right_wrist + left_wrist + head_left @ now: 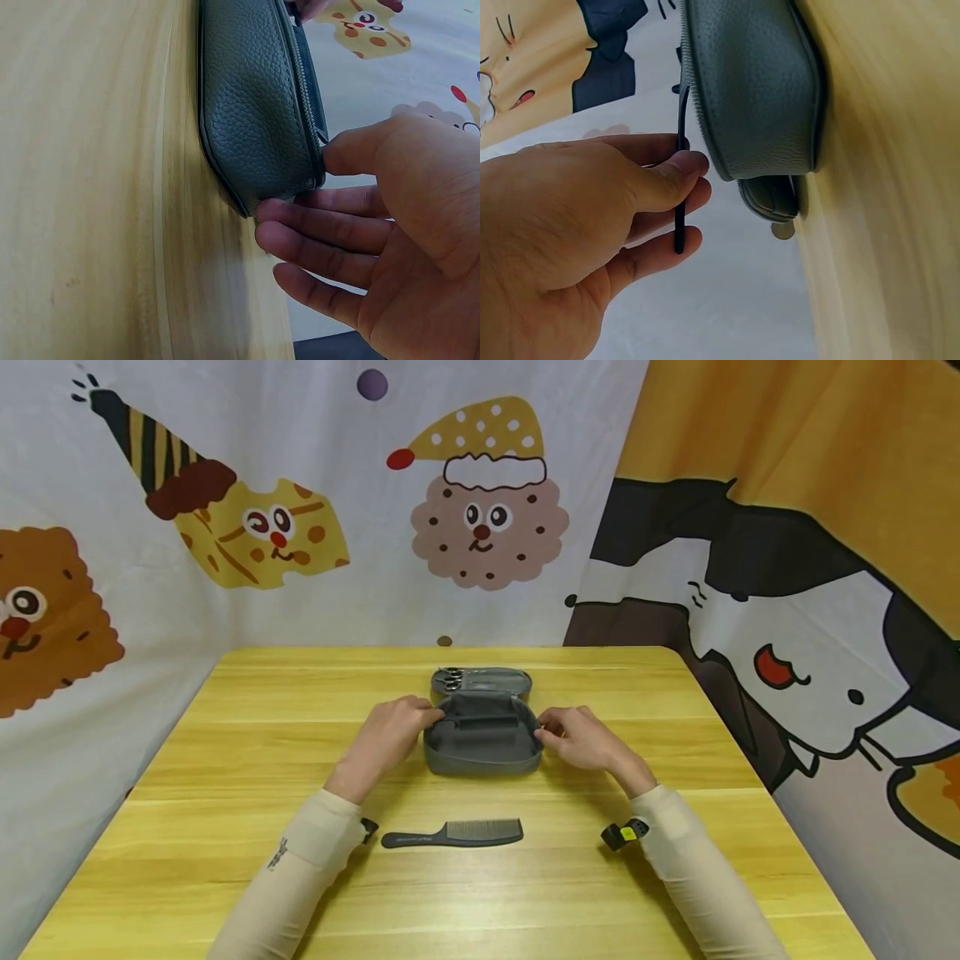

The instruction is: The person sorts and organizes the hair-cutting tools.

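Note:
A grey zip case (483, 767) lies unzipped on the table, its lid (495, 680) folded back behind it. Thin and edge-on in the left wrist view, a dark comb (680, 217) is pinched between the thumb and fingers of my left hand (393, 731). Its toothed part reaches across the case's opening, and the teeth show in the right wrist view. My right hand (585, 739) grips the case's right side, thumb at the zipper edge and fingers against the outer wall. Nearer me lies a second dark comb (480, 832), handle to the left.
Metal scissors (452, 678) sit in the left part of the lid. The wooden table (247, 827) ends at a back edge, where printed cloth (300, 618) hangs behind and on both sides.

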Motion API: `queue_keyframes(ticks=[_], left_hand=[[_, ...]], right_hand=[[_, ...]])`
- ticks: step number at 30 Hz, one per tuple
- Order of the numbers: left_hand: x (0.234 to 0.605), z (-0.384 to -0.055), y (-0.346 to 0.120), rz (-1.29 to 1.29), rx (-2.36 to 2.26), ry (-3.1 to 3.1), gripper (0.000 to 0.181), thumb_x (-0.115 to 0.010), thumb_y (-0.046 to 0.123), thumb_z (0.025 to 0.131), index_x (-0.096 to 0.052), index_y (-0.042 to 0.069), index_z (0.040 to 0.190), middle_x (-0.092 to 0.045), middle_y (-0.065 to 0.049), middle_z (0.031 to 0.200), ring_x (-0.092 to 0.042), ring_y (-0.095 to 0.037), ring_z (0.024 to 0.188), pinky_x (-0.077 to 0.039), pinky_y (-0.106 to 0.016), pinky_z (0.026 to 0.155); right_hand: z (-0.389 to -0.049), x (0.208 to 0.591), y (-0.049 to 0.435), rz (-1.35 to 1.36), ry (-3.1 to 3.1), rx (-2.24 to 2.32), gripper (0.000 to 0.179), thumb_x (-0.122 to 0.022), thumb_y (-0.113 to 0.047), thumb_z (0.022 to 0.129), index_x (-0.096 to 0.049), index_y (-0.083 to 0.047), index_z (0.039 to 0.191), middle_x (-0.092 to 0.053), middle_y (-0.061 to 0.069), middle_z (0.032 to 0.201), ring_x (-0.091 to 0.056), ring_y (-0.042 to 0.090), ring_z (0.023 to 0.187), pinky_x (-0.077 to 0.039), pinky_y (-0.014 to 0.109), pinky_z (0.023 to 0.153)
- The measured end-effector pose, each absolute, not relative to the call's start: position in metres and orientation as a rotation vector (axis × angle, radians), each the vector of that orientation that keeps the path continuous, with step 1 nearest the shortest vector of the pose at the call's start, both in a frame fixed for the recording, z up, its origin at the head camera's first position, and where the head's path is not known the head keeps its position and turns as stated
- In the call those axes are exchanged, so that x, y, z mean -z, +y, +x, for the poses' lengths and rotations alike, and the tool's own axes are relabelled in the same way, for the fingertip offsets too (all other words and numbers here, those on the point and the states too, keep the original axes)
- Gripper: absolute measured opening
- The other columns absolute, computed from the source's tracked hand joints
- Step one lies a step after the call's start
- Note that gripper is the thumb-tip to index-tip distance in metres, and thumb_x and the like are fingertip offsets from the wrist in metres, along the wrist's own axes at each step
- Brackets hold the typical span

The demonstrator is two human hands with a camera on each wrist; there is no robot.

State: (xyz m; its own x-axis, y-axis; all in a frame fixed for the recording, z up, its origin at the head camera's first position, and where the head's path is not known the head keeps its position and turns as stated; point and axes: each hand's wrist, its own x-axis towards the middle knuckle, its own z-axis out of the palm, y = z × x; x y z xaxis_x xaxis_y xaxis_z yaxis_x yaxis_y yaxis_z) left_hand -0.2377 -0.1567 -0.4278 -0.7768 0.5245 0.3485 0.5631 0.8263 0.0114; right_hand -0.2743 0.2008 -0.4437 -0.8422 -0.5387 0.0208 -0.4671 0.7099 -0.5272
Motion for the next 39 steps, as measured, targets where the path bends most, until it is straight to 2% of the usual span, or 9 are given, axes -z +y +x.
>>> queue_keyframes(ticks=[7, 14, 21, 29, 39], left_hand=[[0.42, -0.242, -0.151, -0.797, 0.155, -2.73, 0.04, -0.071, -0.015, 0.101, -0.09, 0.018, 0.116, -0.086, -0.004, 0.106, -0.082, -0.025, 0.091, -0.066, -0.042, 0.069], [0.418, -0.245, -0.143, -0.79, 0.127, -2.794, 0.033, -0.072, -0.011, 0.103, -0.09, 0.017, 0.104, -0.084, -0.004, 0.098, -0.081, -0.025, 0.088, -0.066, -0.045, 0.069], [0.419, -0.248, -0.134, -0.809, 0.075, -2.855, 0.034, -0.087, -0.011, 0.09, -0.09, 0.018, 0.109, -0.085, -0.004, 0.102, -0.081, -0.026, 0.09, -0.067, -0.044, 0.071], [0.425, -0.25, -0.131, -0.805, 0.119, -2.83, 0.034, -0.081, -0.015, 0.088, -0.088, 0.017, 0.097, -0.084, -0.007, 0.092, -0.08, -0.029, 0.084, -0.066, -0.047, 0.07], [0.431, -0.25, -0.126, -0.8, 0.081, -2.83, 0.024, -0.078, -0.008, 0.099, -0.088, 0.014, 0.097, -0.085, -0.008, 0.093, -0.079, -0.027, 0.083, -0.066, -0.046, 0.072]], right_hand=[[-0.273, 0.444, 0.2, -0.829, 2.766, 0.81, 0.029, -0.064, -0.025, 0.116, -0.078, -0.004, 0.13, -0.08, 0.0, 0.1, -0.068, 0.01, 0.083, -0.059, 0.035, 0.078], [-0.274, 0.447, 0.2, -0.854, 2.754, 0.816, 0.028, -0.063, -0.025, 0.116, -0.078, -0.004, 0.129, -0.08, 0.0, 0.099, -0.067, 0.009, 0.082, -0.058, 0.033, 0.077], [-0.273, 0.444, 0.199, -0.836, 2.757, 0.81, 0.03, -0.063, -0.025, 0.116, -0.077, -0.004, 0.132, -0.081, 0.0, 0.101, -0.068, 0.009, 0.083, -0.059, 0.035, 0.079], [-0.273, 0.443, 0.198, -0.832, 2.757, 0.799, 0.03, -0.063, -0.024, 0.117, -0.077, -0.003, 0.132, -0.081, 0.001, 0.102, -0.068, 0.009, 0.082, -0.06, 0.037, 0.08], [-0.273, 0.443, 0.197, -0.822, 2.752, 0.8, 0.029, -0.064, -0.024, 0.116, -0.077, -0.002, 0.132, -0.081, 0.001, 0.1, -0.067, 0.009, 0.08, -0.059, 0.035, 0.077]])
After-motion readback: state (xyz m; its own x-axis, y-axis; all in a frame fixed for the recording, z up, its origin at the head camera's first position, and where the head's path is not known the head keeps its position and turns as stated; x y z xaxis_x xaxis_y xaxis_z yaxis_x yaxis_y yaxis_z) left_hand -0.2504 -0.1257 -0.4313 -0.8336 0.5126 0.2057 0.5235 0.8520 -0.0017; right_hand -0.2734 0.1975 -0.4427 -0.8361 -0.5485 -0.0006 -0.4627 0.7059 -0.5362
